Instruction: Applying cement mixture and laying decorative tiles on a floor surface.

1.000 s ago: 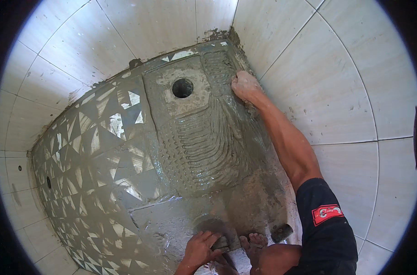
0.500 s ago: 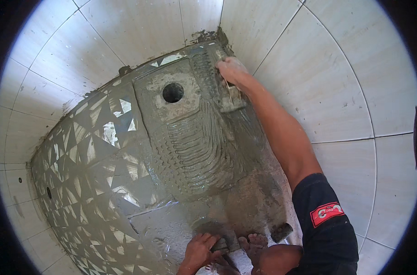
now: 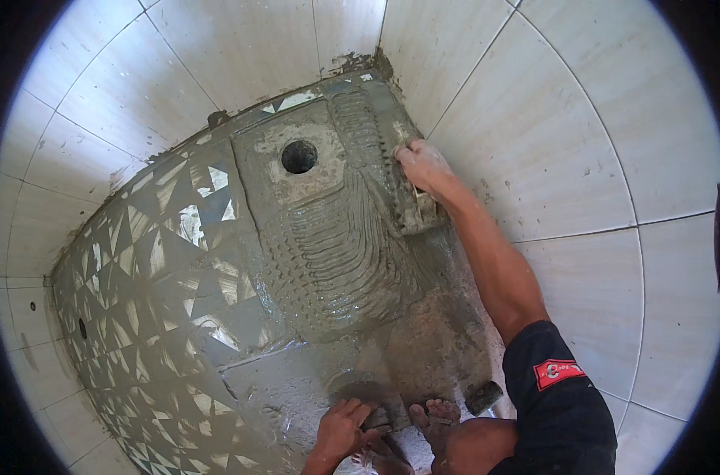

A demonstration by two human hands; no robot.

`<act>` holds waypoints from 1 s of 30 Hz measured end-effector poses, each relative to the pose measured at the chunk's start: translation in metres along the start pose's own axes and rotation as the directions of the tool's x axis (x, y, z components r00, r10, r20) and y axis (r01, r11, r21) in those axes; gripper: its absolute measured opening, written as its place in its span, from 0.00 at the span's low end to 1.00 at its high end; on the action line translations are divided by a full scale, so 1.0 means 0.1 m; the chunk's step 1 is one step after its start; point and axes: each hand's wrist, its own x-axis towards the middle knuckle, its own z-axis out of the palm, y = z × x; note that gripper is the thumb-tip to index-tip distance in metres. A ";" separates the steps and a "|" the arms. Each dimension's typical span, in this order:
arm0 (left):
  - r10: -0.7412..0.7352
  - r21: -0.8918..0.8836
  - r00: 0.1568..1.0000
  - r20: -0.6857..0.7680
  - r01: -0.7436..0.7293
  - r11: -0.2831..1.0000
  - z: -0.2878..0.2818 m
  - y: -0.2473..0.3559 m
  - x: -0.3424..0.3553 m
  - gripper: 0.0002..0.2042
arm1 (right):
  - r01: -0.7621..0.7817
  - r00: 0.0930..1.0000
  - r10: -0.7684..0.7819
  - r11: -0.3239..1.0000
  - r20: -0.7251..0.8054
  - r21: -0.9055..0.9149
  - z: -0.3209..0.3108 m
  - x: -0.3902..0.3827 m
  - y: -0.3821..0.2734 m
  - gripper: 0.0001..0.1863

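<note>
My right hand [image 3: 425,165] is closed round the handle of a mortar-smeared notched trowel [image 3: 420,218]. The trowel lies along the wet grey mortar [image 3: 336,253], beside the right wall. Curved combed ridges mark that mortar, to the left of the trowel. A round drain hole [image 3: 299,157] opens in a rough patch farther left. Low in the view, my left hand [image 3: 344,427] is down near the floor by my feet, its fingers curled against a dark thing I cannot make out.
Patterned floor tiles [image 3: 154,317] smeared with grey mortar cover the left side. Pale tiled walls [image 3: 566,142] rise around the floor. A dark cylindrical thing [image 3: 483,397] lies by my bare foot [image 3: 437,419]. A bare, rough strip [image 3: 439,340] lies in front.
My right hand has drawn the trowel toward me and slightly right along the wall side, leaving ridged mortar at its left. My left hand has hardly moved.
</note>
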 end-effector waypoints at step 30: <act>0.129 -0.022 0.991 -0.046 -0.130 0.991 0.01 0.11 0.08 0.27 | 0.101 0.982 -0.127 0.978 0.138 0.181 0.52 -0.57 -0.30 0.18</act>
